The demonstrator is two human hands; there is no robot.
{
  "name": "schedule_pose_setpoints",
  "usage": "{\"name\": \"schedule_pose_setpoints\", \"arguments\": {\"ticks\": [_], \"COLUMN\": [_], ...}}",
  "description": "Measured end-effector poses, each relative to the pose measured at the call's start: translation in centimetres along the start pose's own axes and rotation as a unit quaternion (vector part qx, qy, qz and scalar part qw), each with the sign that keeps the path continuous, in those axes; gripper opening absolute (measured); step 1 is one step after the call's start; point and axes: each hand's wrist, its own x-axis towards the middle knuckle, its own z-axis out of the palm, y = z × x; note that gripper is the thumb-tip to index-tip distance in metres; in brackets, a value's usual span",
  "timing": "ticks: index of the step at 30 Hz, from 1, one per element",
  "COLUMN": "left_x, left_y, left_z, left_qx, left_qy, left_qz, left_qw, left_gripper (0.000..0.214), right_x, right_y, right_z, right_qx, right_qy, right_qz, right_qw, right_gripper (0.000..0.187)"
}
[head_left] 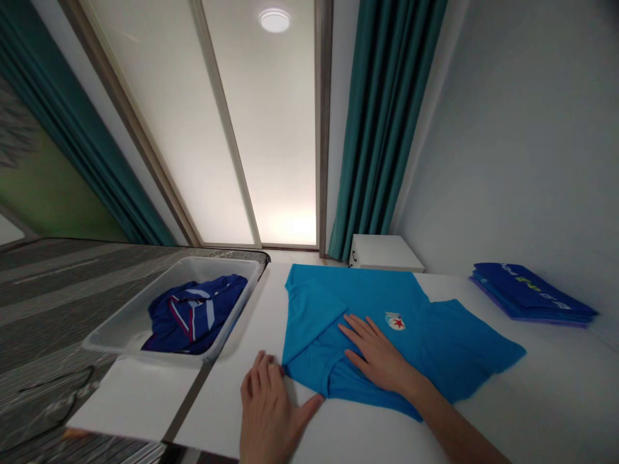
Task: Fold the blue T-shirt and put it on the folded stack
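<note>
A bright blue T-shirt (372, 290) lies spread on the white table, a small red-and-white emblem (395, 321) on its chest. One sleeve side is folded inward over the body, while the other sleeve (471, 348) points out to the right. My right hand (380, 354) rests flat on the shirt near the collar, fingers spread. At the shirt's near left edge is my left hand (273, 403), its thumb stretched out towards the collar and its fingertips by the shoulder corner. No cloth shows gripped in either hand.
Left of the shirt stands a translucent plastic bin (140, 309) holding a crumpled dark blue garment (198, 312). A stack of folded blue clothes (532, 293) sits at the table's right, near the wall. Behind the table are a white cabinet (384, 251) and a teal curtain (387, 129).
</note>
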Motion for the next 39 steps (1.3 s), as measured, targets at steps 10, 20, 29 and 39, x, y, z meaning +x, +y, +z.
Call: {"name": "schedule_pose_setpoints", "arguments": {"ticks": [10,20,29,39], "left_x": [-0.1,10.0,15.0,14.4], "left_y": [-0.3,-0.8,-4.5,-5.5], "left_z": [-0.8,0.2,5.9,6.8], "left_qx": [-0.053,-0.072,-0.056,-0.102], "left_qy": [0.035,-0.091,-0.186,-0.168], "left_qz": [0.053,0.182,0.135,0.103], "left_qw": [0.997,0.976,0.972,0.975], "left_gripper": [0.040,0.048,0.058,0.062], "right_x": [0.0,0.1,0.1,0.1], "right_y": [0.0,-0.4,-0.3,-0.2], "right_z": [-0.1,-0.4,-0.5,-0.6], "right_qx": [-0.002,0.006,0.029,0.043], "right_qy": [-0.007,-0.009,-0.011,-0.023], "right_qz": [0.004,0.016,0.017,0.026], "right_qw": [1.000,1.000,0.999,0.998], "right_gripper": [0.059,0.058,0.058,0.059]}}
